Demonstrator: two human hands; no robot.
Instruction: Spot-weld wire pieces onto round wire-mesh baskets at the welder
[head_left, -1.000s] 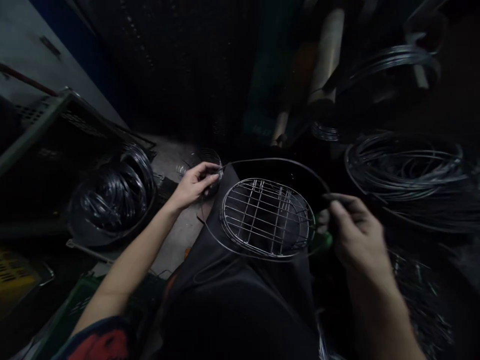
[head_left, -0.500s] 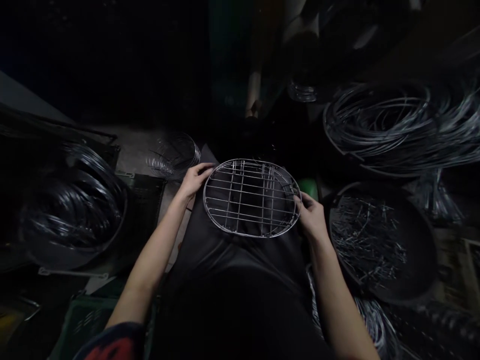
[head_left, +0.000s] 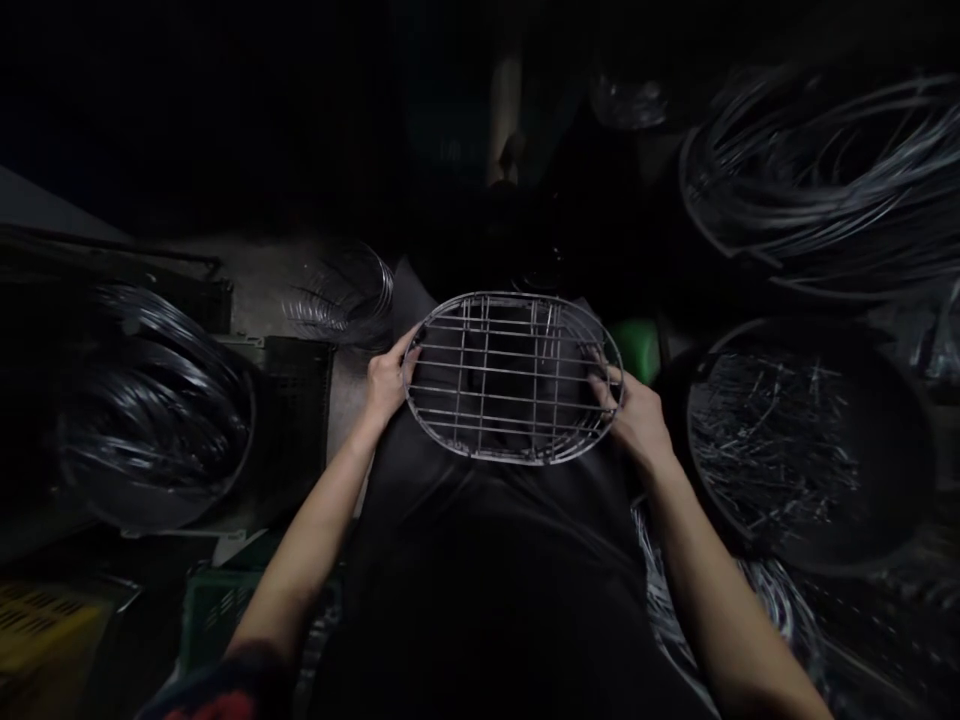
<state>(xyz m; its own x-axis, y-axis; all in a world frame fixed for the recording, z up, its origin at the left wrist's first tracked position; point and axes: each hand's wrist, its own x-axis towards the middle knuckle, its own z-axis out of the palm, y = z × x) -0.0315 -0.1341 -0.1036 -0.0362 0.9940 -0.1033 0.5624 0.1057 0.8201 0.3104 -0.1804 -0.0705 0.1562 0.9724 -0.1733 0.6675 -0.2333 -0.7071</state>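
An oval wire rack (head_left: 510,379) of shiny metal, with a grid of crossing bars, is held in front of me above my lap. My left hand (head_left: 388,382) grips its left end, the fingers curled round the rim wire. At the right end, my right hand (head_left: 628,405) grips the rim, and its fingertips show through the bars. More wire lies beneath the top grid, along the right side, but its form is hard to make out in the dim light.
Left of me stands a tub with wire hoops (head_left: 165,400), and beyond my left hand lies coiled wire (head_left: 341,295). On my right are a bowl of short wire pieces (head_left: 772,440), a larger wire pile (head_left: 825,180) and a green object (head_left: 636,348). Yellow (head_left: 45,625) and green crates (head_left: 217,610) sit lower left.
The rack has risen slightly in view and shifted a little right. My left fingers have closed round its left rim, and my right hand reaches further in. The camera view has turned slightly.
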